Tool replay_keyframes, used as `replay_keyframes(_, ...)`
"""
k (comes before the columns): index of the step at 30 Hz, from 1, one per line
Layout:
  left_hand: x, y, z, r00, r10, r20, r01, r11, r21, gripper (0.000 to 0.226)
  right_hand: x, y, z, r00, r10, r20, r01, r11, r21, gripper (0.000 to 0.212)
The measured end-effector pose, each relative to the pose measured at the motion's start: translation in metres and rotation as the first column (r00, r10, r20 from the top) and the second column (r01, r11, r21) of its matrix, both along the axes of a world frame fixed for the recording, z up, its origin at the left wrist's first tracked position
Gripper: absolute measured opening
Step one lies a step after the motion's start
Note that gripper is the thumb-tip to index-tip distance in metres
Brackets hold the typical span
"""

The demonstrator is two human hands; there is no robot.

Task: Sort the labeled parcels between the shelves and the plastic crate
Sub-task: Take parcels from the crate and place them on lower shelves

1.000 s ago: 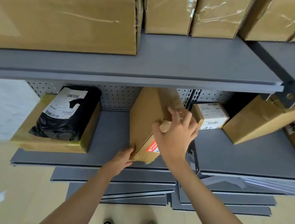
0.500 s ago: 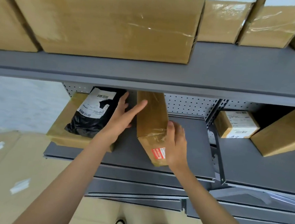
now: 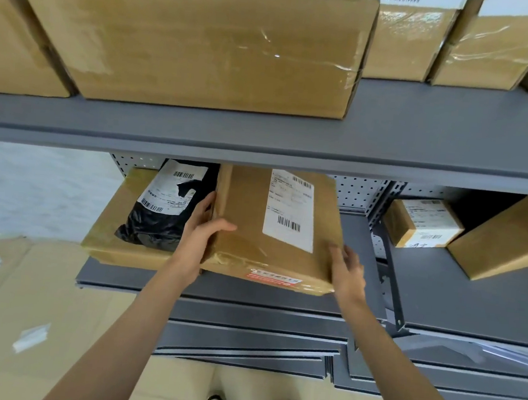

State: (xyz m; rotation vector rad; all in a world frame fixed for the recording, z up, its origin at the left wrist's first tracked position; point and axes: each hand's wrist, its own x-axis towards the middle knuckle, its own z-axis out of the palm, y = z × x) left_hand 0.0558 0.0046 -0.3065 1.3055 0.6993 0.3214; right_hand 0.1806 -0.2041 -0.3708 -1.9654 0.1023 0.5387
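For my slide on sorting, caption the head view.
Both hands lay a labeled cardboard parcel flat on the shelf.

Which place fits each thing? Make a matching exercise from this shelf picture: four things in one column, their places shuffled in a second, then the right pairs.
Things
1. black mailer bag
2. large taped carton
3. small labelled box
4. flat brown parcel

Places
A. on the upper shelf
B. between the left hand and the right hand
C. lying on top of a flat carton at the left of the lower shelf
D. in the right-hand bay of the lower shelf

Pairs: 1-C, 2-A, 3-D, 4-B
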Motion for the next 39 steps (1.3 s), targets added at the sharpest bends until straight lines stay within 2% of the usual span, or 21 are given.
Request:
replay_keyframes(3,0.003,-0.003,-0.004,0.999,-0.012,0.046,0.016,0.996,-0.089,0.083,0.016,-0.029,-0.007,0.973,0.053,-0.225,0.004,0.969,0.246,0.058)
replay_keyframes(5,0.005,-0.006,-0.01,0.999,-0.038,0.036,0.041,0.996,-0.078,0.083,0.021,-0.041,-0.009,0.931,0.146,-0.335,-0.023,0.938,0.346,0.057)
replay_keyframes(9,0.013,-0.01,-0.025,0.996,-0.088,-0.009,0.088,0.995,-0.04,0.078,0.022,-0.051,-0.015,0.921,0.192,-0.34,-0.047,0.918,0.393,0.071)
replay_keyframes(14,0.028,0.001,-0.055,0.947,-0.144,-0.286,0.159,0.987,0.029,0.056,0.02,-0.053,-0.02,0.94,0.182,-0.289,-0.065,0.926,0.372,0.076)
replay_keyframes(20,0.026,0.009,-0.078,0.835,-0.143,-0.531,0.293,0.933,0.21,0.056,0.019,-0.03,-0.023,0.947,0.235,-0.219,-0.166,0.942,0.293,0.089)
replay_keyframes(25,0.024,0.016,-0.083,0.773,-0.118,-0.624,0.374,0.879,0.296,0.056,0.015,-0.011,-0.034,0.936,0.31,-0.169,-0.277,0.941,0.195,0.093)
replay_keyframes(29,0.032,0.018,-0.083,0.741,-0.058,-0.669,0.378,0.859,0.344,0.066,0.009,0.0,-0.047,0.935,0.341,-0.102,-0.344,0.939,-0.008,0.093)
replay_keyframes(33,0.043,0.012,-0.079,0.751,0.019,-0.66,0.433,0.74,0.515,0.073,0.006,0.004,-0.046,0.927,0.375,0.024,-0.363,0.91,-0.2,0.087)
replay_keyframes(35,0.049,0.006,-0.078,0.777,0.007,-0.63,0.447,0.698,0.559,0.074,0.01,-0.002,-0.041,0.937,0.333,0.104,-0.302,0.924,-0.233,0.081)
replay_keyframes(39,0.071,-0.019,-0.064,0.837,-0.024,-0.547,0.438,0.627,0.644,0.065,0.048,-0.04,-0.019,0.971,0.054,0.233,0.004,0.971,-0.239,0.071)
